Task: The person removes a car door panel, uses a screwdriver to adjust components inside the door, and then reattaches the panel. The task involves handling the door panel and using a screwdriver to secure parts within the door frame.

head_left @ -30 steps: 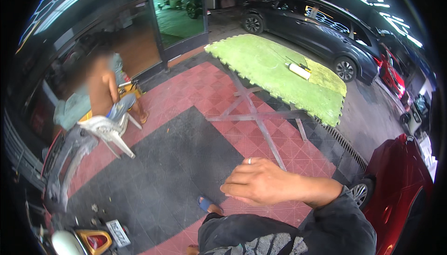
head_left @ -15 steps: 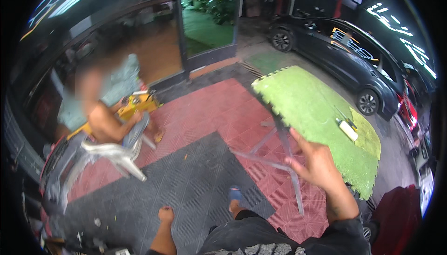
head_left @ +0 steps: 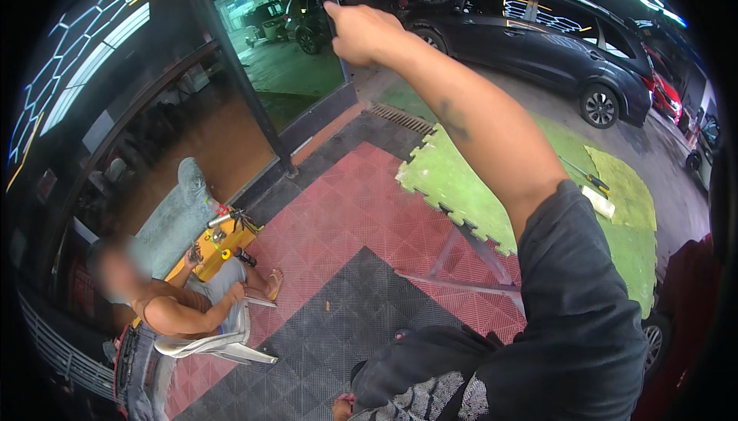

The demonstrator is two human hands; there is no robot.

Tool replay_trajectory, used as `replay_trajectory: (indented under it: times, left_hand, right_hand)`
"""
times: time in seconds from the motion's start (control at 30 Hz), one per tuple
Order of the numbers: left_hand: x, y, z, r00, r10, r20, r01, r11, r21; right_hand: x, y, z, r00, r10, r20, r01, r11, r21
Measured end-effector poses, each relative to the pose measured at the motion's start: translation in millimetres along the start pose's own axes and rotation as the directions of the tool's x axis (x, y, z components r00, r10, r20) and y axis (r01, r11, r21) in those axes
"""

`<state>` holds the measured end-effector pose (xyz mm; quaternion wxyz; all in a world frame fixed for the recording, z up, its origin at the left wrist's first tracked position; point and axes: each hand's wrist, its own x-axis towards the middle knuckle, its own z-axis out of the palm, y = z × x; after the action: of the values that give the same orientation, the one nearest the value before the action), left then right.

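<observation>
Right hand is raised, upper centre, closed save one finger (best held steady); left hand's state cannot be told.

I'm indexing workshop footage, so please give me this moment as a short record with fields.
Right hand: raised at the end of an outstretched arm; no held thing visible
Left hand: cannot be made out for certain
Work surface: green mat with jagged edges, partly hidden by the right arm
On the mat: white cylinder; yellow-and-black tool
Other person: seated person on a white chair
Vehicle beyond: dark grey car
Floor: red tiles and black tiles
</observation>
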<state>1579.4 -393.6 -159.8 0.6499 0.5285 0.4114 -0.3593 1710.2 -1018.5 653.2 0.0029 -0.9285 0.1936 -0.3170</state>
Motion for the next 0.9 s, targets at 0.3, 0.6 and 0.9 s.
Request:
replay_trajectory:
  times: [0.3,0.6,0.9]
  left_hand:
    - [-2.2,15.8,-36.5,0.989,0.145,0.023,-0.143,0.988,-0.066]
    - [-70.3,-73.7,-45.5,0.995,0.072,0.065,-0.074,0.997,0.023]
    - [-102.2,-225.0,-48.1,0.998,-0.045,0.045,0.038,0.988,0.149]
  right_hand:
    - [-258.7,9.1,70.2,0.910,-0.189,0.368,0.082,0.954,0.287]
    - [-561.7,83.9,24.1,0.631,0.149,0.761,-0.423,0.888,0.177]
    - [-552.0,282.4,-46.6,0.831,0.407,0.379,-0.529,0.790,0.310]
